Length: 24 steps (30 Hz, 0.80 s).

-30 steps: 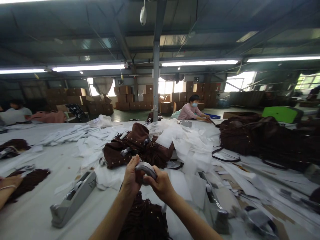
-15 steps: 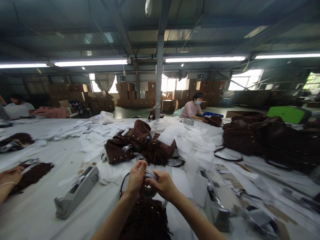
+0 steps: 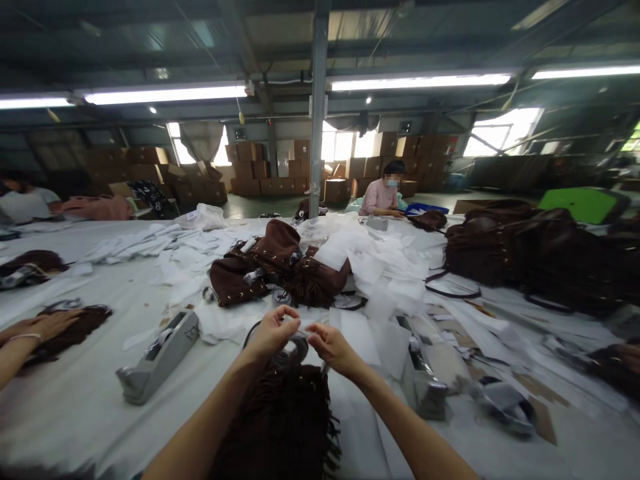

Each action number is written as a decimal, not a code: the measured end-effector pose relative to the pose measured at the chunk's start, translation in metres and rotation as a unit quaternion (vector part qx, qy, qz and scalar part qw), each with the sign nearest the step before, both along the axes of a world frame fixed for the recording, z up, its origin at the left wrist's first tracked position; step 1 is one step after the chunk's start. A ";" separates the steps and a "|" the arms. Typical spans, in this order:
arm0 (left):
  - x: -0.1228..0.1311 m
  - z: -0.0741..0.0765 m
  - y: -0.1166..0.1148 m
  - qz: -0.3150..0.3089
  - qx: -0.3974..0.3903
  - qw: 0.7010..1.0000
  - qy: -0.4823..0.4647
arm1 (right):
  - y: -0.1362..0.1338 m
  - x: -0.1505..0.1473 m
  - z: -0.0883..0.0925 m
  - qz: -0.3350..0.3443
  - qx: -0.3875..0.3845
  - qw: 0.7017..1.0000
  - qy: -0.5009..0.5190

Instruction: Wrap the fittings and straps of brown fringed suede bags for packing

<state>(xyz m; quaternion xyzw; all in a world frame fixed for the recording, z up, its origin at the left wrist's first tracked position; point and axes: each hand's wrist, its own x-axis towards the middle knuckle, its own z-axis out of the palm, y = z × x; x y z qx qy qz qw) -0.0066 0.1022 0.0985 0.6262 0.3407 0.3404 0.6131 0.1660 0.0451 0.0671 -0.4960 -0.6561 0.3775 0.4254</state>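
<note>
A dark brown fringed bag (image 3: 280, 420) lies on the table right in front of me. At its top end rests a grey, shiny wrapped coil (image 3: 294, 353), perhaps a strap in film. My left hand (image 3: 280, 331) is above the left side of the coil, its thumb and fingers curled together in a pinch. Just right of the coil, my right hand (image 3: 331, 345) also pinches with thumb and forefinger. Something thin and pale may run between the fingertips, too small to make out. A dark strap loop (image 3: 249, 333) shows behind my left hand.
Grey tape dispensers stand left (image 3: 159, 357) and right (image 3: 423, 377) of me. Ahead is a pile of brown bags (image 3: 280, 263) among white sheets (image 3: 375, 267). A co-worker's hands (image 3: 47, 327) press on a bag at the left. More brown bags (image 3: 540, 260) are heaped at the right.
Both hands held the grey coil; now they are up at its sides with fingertips pinched, and the coil sits lower on the bag. The view has tilted down a little.
</note>
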 end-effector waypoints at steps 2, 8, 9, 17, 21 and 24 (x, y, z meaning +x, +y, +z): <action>0.000 -0.005 0.005 0.030 -0.015 0.999 -0.023 | 0.001 0.006 -0.004 0.007 -0.049 0.998 0.047; -0.005 -0.011 0.014 0.043 -0.018 0.998 -0.031 | -0.004 0.008 -0.031 -0.005 -0.089 0.994 0.055; -0.006 -0.013 0.014 0.045 -0.017 0.998 -0.031 | -0.004 0.007 -0.037 -0.014 -0.088 0.995 0.049; -0.007 -0.027 0.004 0.014 0.048 0.998 0.033 | -0.001 0.007 -0.023 -0.110 0.020 0.993 -0.034; 0.002 -0.019 -0.009 0.012 0.042 0.999 0.000 | -0.008 -0.012 -0.008 -0.057 0.109 0.979 -0.161; 0.008 -0.024 -0.021 0.064 -0.043 0.993 -0.091 | -0.014 -0.026 -0.016 -0.069 0.067 0.968 -0.231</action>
